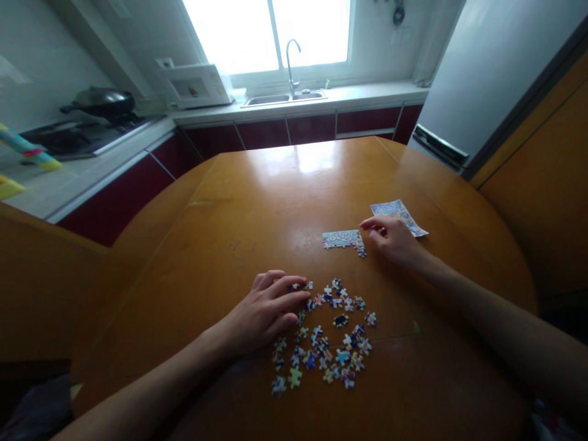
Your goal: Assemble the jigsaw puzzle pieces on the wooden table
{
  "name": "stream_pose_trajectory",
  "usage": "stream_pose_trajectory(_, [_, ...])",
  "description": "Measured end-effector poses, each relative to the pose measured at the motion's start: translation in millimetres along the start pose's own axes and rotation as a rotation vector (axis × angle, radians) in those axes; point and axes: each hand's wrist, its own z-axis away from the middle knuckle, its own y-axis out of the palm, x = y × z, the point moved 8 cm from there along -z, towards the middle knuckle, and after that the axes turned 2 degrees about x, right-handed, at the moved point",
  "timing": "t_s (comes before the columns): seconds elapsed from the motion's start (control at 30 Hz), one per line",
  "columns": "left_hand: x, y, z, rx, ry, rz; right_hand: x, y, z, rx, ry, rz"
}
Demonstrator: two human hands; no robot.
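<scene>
Sheet partly behind right hand.

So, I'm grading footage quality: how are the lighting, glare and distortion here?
Head view: the window is blown out white, with glare on the far part of the table; head view: the refrigerator leans, apparently from wide-angle stretch; head view: the puzzle pieces look slightly soft, fine printed detail hard to read.

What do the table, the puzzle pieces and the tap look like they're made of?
Table: probably varnished wood or veneer, glossy, reflecting the window.
Puzzle pieces: likely printed cardboard, thin and patterned; finish unclear.
Tap: apparently metal, smooth, with a silvery look.
</scene>
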Motion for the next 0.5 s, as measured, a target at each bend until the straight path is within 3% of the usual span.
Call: stream_pose_trajectory(0.5, [-2.2, -0.1, 0.1, -0.011, 0.012, 0.035, -1.5, 0.9, -1.0, 0.013, -0.018, 0.006])
